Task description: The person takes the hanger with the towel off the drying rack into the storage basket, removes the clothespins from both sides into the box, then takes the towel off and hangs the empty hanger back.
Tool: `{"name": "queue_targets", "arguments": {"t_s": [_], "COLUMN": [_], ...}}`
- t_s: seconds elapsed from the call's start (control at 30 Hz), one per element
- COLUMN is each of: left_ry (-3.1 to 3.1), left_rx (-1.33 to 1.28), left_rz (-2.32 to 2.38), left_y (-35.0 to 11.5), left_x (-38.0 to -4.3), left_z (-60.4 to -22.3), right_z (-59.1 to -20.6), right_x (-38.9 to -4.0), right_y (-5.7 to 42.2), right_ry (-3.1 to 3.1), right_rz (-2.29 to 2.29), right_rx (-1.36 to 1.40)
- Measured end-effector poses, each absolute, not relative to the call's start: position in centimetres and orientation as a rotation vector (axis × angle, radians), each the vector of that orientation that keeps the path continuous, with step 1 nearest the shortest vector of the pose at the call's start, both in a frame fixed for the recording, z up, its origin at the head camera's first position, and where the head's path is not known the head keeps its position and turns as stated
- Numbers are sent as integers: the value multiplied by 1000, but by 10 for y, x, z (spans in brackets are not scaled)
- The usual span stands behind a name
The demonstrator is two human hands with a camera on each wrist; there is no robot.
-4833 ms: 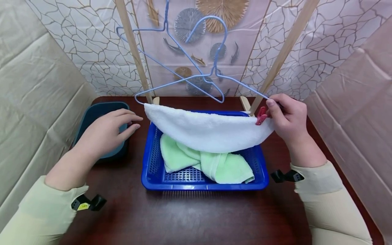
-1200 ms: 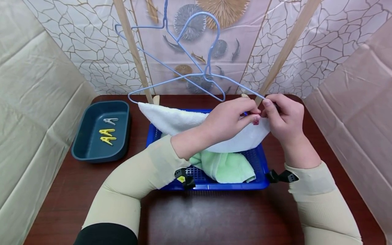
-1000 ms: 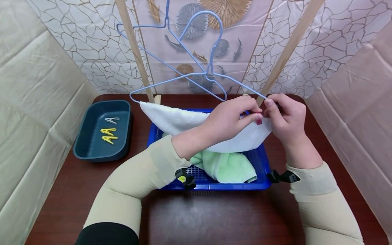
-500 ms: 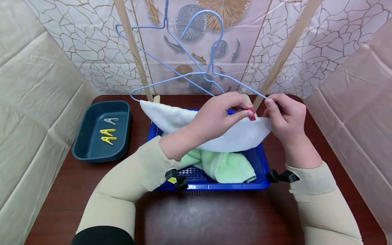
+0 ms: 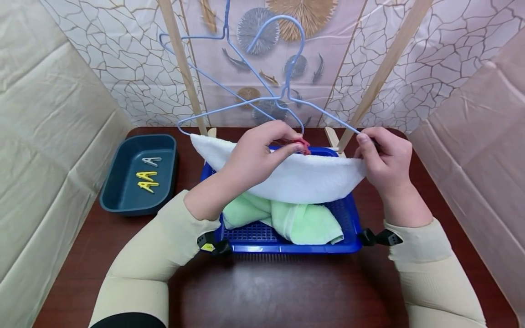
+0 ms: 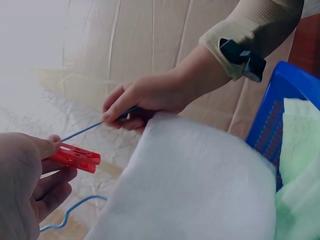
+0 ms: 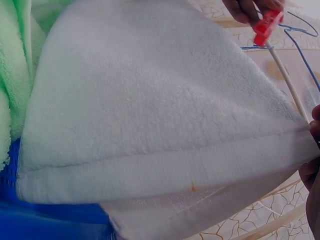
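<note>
A white towel hangs folded over the lower bar of a blue wire hanger. My right hand grips the hanger's right end, with the towel's corner at its fingers. Between thumb and fingers, my left hand pinches a red clothespin over the middle of the towel's top edge. In the left wrist view the clothespin is apart from the towel, its tips pointing toward it. The right wrist view shows the towel's hemmed side close up; only the right hand's fingers appear at that view's edge.
Beneath the towel stands a blue basket holding a green towel. A teal tub at left holds yellow clothespins and a grey one. A second blue hanger hangs behind, between wooden posts.
Earlier the red clothespin was clipped on the towel near my right hand, my left hand over the tub. The left hand has taken it off and moved it left. The right hand keeps its grip.
</note>
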State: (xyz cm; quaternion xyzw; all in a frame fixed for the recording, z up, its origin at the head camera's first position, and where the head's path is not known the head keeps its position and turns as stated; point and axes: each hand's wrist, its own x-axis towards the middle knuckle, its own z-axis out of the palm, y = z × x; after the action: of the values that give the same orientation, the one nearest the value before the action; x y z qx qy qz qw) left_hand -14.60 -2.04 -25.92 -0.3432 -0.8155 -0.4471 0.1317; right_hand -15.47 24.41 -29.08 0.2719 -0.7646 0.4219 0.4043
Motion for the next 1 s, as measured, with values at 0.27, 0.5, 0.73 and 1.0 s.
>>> {"name": "queue_targets", "arguments": {"t_s": [0.27, 0.5, 0.73, 1.0], "left_ry": [-2353, -2470, -2527, -2587], "left_rx": [-896, -724, -630, -508], "left_rz": [-1210, -1156, -1107, -1031], "left_y": [-57, -86, -109, -132], "left_x": [-137, -126, -118, -114], "left_z": [-271, -277, -284, -291], "right_z": [-291, -292, -296, -297], "right_x": [-152, -151, -152, -152], "right_y": [245, 248, 251, 251], "right_ry": [-1941, -1932, -1911, -1907], "right_rz": [1051, 1048, 1084, 1086], "right_rx": [690, 675, 669, 677]}}
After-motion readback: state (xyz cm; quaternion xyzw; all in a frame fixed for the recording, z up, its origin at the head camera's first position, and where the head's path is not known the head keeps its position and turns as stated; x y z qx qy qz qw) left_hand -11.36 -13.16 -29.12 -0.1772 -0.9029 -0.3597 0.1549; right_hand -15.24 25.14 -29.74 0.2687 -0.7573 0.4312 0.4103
